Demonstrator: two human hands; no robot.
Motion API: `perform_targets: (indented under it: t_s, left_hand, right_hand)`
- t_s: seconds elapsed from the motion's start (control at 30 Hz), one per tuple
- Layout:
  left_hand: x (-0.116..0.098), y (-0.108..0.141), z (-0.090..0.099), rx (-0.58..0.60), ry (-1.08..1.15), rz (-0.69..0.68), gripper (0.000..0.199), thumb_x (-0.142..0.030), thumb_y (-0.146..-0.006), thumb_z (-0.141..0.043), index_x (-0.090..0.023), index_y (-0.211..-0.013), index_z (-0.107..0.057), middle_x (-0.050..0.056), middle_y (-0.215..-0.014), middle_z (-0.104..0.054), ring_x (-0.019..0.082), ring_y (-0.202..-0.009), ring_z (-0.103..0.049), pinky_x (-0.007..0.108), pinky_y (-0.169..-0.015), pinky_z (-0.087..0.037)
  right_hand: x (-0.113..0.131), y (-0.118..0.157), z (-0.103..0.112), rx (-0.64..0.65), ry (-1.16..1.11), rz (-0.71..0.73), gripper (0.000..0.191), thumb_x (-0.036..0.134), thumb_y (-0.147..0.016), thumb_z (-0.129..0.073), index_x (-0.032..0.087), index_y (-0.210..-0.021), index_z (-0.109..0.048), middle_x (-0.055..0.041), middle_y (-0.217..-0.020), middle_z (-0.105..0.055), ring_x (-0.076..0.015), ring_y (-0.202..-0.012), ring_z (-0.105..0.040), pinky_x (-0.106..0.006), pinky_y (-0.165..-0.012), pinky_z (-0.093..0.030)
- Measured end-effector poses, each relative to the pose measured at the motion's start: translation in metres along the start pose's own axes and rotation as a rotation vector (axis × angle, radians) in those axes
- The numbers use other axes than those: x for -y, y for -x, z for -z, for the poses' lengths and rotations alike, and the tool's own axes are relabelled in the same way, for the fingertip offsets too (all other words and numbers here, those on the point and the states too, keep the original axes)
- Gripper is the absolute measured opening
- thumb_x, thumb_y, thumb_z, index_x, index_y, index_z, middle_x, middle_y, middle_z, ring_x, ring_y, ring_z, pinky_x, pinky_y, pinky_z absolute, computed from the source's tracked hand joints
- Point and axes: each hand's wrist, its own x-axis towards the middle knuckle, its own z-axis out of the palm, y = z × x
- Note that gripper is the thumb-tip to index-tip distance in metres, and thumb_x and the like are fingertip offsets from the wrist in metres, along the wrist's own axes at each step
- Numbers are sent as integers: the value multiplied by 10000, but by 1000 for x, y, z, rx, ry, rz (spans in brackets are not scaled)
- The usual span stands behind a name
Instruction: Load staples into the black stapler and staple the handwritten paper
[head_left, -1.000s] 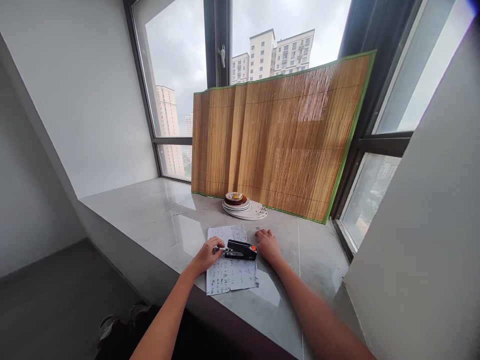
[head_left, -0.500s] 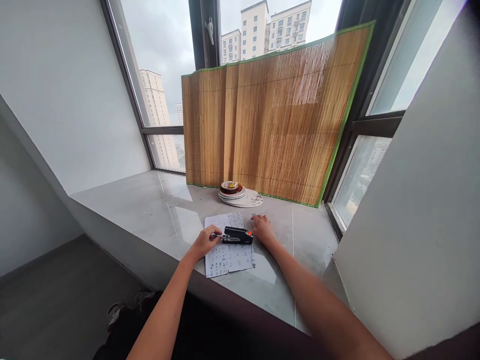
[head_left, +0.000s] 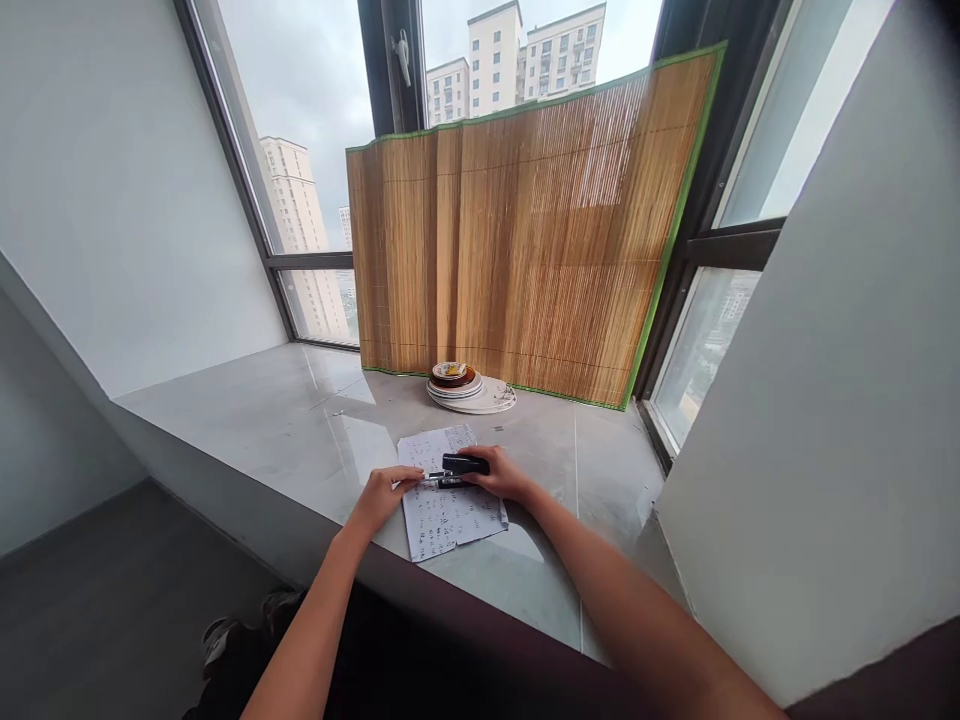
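A black stapler (head_left: 463, 464) lies across handwritten sheets of paper (head_left: 450, 520), with a metal part sticking out at its left end. My left hand (head_left: 384, 492) pinches the tip of that metal part between thumb and fingers. Wrapped around the stapler's right end, my right hand (head_left: 501, 474) covers much of its body. The orange spot on that end is hidden under the fingers. Just beyond the paper, a small dark strip (head_left: 499, 428) lies on the sill; it is too small to make out.
Stacked plates (head_left: 480, 402) with small dishes on top stand at the back of the tiled window sill (head_left: 292, 420). Behind them a bamboo mat (head_left: 517, 250) with green edging leans against the window. A white wall (head_left: 795, 380) bounds the sill on the right.
My right hand has moved left from beside the stapler and closed around its right end. My left hand still pinches the metal part. The view has shifted slightly.
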Motion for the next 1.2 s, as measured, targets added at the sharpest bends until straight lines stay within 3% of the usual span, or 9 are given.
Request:
perform_targets:
  t_s: [0.27, 0.43, 0.53, 0.63, 0.7, 0.77, 0.87, 1.0, 1.2]
  left_hand:
    - [-12, -13, -6, 110, 93, -55, 271, -220, -862, -655, -242, -1132, -661, 40, -1162, -766, 221, -997, -751, 390, -910, -613]
    - [-22, -24, -27, 145, -38, -139, 353, -97, -808, -673, -255, -1118, -615, 39, -1114, -740, 231, -1059, -705, 412, -1006, -532]
    - [-16, -23, -18, 116, -119, -143, 309, -133, -841, -665, -252, -1122, -613, 41, -1102, -735, 240, -1078, -684, 410, -1027, -500]
    - [5, -17, 9, 27, -271, -50, 177, -253, -935, -595, -226, -1107, -629, 76, -1158, -718, 260, -1129, -658, 413, -1043, -482]
    - [21, -12, 26, -105, -495, 149, 241, -294, -972, -526, -196, -1173, -618, 128, -1222, -692, 310, -1169, -626, 458, -1022, -476]
    - [33, -8, 34, -119, -684, 290, 292, -314, -984, -498, -172, -1210, -615, 170, -1296, -655, 357, -1208, -589, 506, -1031, -449]
    - [39, -5, 32, -71, -807, 328, 302, -295, -1009, -420, -167, -1189, -626, 186, -1295, -636, 368, -1199, -574, 523, -1021, -432]
    - [36, -4, 28, -80, -808, 318, 304, -303, -1015, -407, -177, -1185, -625, 170, -1253, -641, 348, -1163, -588, 492, -1008, -433]
    - [40, -2, 28, -111, -799, 293, 297, -287, -1005, -428, -165, -1180, -634, 175, -1217, -644, 347, -1143, -590, 491, -1012, -424]
  right_hand:
    - [1, 1, 5, 30, -155, -1, 470, 460, -784, -816, 201, -1173, -769, -77, -1113, -791, -278, -994, -738, -419, -926, -563]
    - [13, 1, 7, 94, -148, 52, 451, 421, -803, -812, 201, -1194, -761, -64, -1111, -785, -263, -988, -725, -395, -923, -547]
    - [20, 0, 0, 86, -129, 10, 433, 385, -833, -791, 179, -1210, -743, -63, -1093, -780, -251, -981, -713, -378, -916, -540]
    - [30, -4, -21, 70, -122, -69, 429, 339, -844, -786, 200, -1241, -705, -64, -1170, -758, -250, -1054, -697, -393, -972, -528]
    - [39, -8, -39, 81, -66, -80, 417, 273, -847, -772, 228, -1250, -676, -54, -1216, -739, -247, -1090, -681, -402, -1006, -514]
    - [48, -9, -54, 89, 1, -73, 443, 226, -848, -755, 252, -1276, -644, -45, -1246, -721, -245, -1109, -666, -398, -1022, -501]
    - [61, -3, -62, 107, 56, -97, 490, 225, -841, -759, 276, -1308, -620, -43, -1252, -708, -257, -1126, -653, -392, -1026, -492]
    - [70, 21, -45, 92, 138, -218, 457, 219, -824, -749, 278, -1268, -659, -57, -1179, -719, -276, -1082, -653, -400, -981, -500]
    - [67, 76, 16, 41, 140, -343, 435, 253, -810, -729, 260, -1242, -683, -50, -1167, -731, -276, -1078, -654, -412, -992, -482]
